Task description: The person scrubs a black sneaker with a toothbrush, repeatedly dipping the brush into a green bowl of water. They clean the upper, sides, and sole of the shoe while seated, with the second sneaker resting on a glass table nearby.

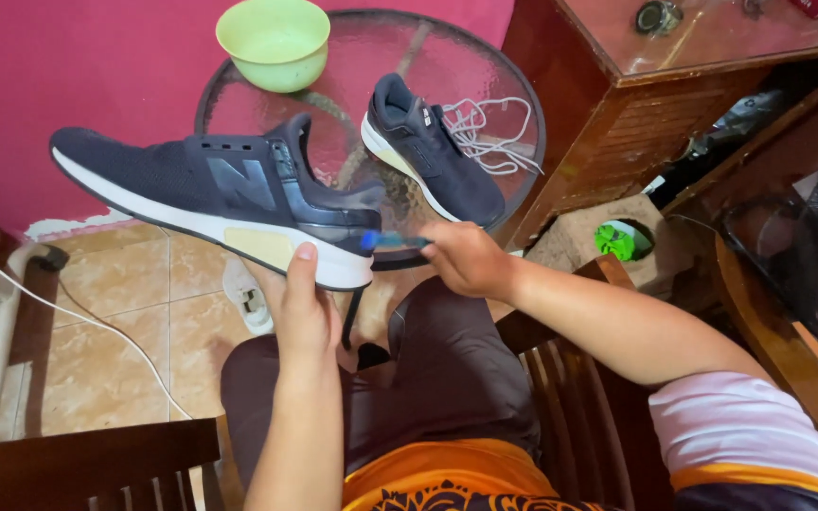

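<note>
- While the left hand (pixel 303 308) grips the dark blue shoe (pixel 220 199) from below, thumb on its white sole, the shoe lies sideways so the heel faces the brush.
- Right hand (pixel 466 257) is closed around a blue toothbrush (pixel 388 240), tip touching the heel.
- Farther right, another shoe (pixel 433 151) rests on the glass table (pixel 513 104), near a green bowl (pixel 275 43).

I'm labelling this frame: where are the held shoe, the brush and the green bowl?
Held shoe (pixel 210 185), head view, on its dark side panel.
Brush (pixel 392 240), head view, on its blue handle by the heel.
Green bowl (pixel 275 43), head view, on its inner wall.
</note>
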